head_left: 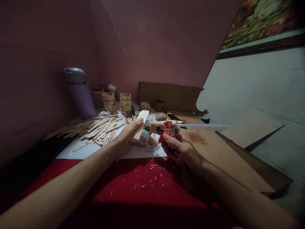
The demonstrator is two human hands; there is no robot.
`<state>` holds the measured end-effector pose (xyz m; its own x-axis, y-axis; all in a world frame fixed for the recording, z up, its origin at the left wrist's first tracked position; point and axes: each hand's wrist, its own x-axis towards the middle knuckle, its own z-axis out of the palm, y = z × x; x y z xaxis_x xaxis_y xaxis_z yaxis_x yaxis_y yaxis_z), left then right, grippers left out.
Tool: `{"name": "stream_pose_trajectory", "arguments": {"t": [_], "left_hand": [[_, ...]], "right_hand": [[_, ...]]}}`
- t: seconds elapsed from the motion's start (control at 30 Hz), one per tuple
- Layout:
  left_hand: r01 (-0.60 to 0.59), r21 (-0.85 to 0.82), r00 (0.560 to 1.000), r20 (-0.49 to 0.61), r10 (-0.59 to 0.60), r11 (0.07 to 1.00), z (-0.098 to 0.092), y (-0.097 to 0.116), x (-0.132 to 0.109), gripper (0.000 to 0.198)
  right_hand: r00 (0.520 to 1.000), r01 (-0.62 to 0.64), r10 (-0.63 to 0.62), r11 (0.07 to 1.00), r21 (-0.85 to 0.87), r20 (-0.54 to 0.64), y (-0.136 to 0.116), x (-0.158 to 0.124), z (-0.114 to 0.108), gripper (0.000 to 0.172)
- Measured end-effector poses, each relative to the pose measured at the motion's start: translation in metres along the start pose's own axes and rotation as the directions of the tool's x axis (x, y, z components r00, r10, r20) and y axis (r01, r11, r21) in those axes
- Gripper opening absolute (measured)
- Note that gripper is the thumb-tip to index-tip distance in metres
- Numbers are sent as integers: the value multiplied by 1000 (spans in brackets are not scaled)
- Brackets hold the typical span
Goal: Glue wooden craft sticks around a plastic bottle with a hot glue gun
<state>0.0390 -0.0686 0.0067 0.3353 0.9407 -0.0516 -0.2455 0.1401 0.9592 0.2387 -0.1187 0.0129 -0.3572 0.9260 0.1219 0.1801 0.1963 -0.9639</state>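
Note:
My left hand is closed on several pale wooden craft sticks that sit side by side and tilt upward. Below them a clear plastic piece shows; I cannot tell whether it is joined to the sticks. My right hand is wrapped round the handle of a flower-patterned glue gun. Its nozzle end points left, close to the craft sticks, and a long translucent glue stick juts out of its back to the right. The fingers under the handle are partly hidden.
Loose craft sticks lie piled on white paper at the left. Behind stand a purple bottle and stick-covered cups. Twine balls, a yellow-black cutter and cardboard lie further right. Wood scraps dot the red cloth.

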Motion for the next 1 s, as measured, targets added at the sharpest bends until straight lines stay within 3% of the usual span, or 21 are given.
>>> {"name": "stream_pose_trajectory", "arguments": {"t": [0.37,1.0], "left_hand": [[-16,-1,999,41,16,1000,-1,-2,0,44],[2,-30,991,132,2,1000,-3,-6,2,45]], "right_hand": [[999,5,-3,998,65,-40,2,1,-1,39],[996,-25,38,988,152,-86,5,4,-2,42]]}}
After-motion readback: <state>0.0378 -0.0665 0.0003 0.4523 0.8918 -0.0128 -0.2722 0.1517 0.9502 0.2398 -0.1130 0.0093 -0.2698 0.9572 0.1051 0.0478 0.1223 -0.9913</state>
